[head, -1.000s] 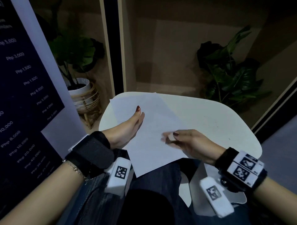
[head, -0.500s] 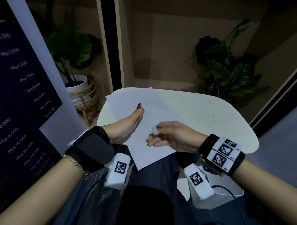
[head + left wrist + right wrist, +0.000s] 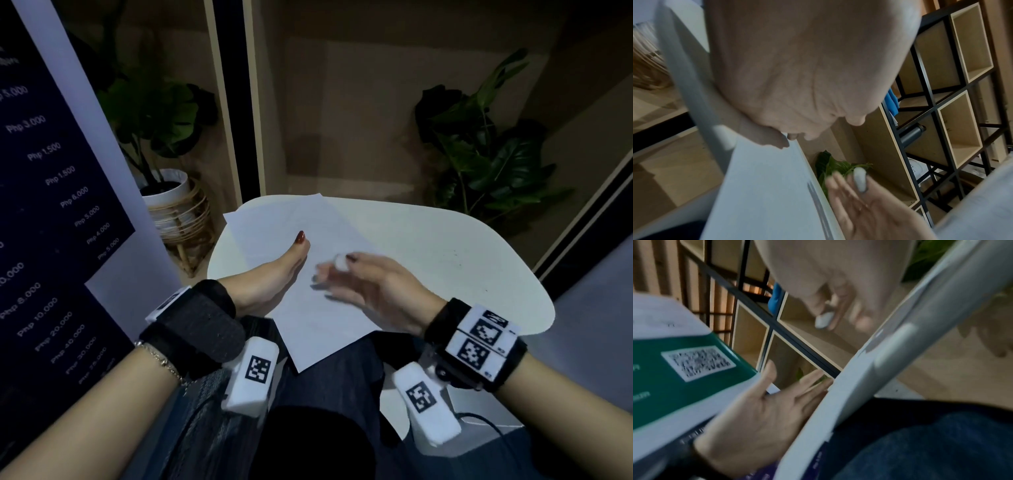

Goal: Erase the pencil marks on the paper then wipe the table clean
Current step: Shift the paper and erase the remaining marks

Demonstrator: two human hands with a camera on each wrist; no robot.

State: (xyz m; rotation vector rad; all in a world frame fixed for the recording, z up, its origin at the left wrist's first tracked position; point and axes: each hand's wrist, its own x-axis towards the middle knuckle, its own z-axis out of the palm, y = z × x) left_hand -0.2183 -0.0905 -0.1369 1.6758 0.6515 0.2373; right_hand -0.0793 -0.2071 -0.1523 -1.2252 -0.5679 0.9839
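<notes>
From the head view, the white sheet of paper (image 3: 301,274) lies at the 10 o'clock side of the rounded white table (image 3: 428,246), pinned by the flat, straight-fingered left hand (image 3: 270,277). The right hand (image 3: 370,284) pinches a small white eraser (image 3: 340,262); erasing looks underway and wiping is not started. A second ago that hand sat lower, toward 5 o'clock. The left wrist view shows the eraser (image 3: 860,180) between fingertips. The right wrist view, blurred, confirms the pinch (image 3: 824,319).

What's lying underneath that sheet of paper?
The paper lies on the white table, its near corner jutting past the edge over the person's lap. The left hand rests on it. Anything beneath the sheet is covered.
</notes>
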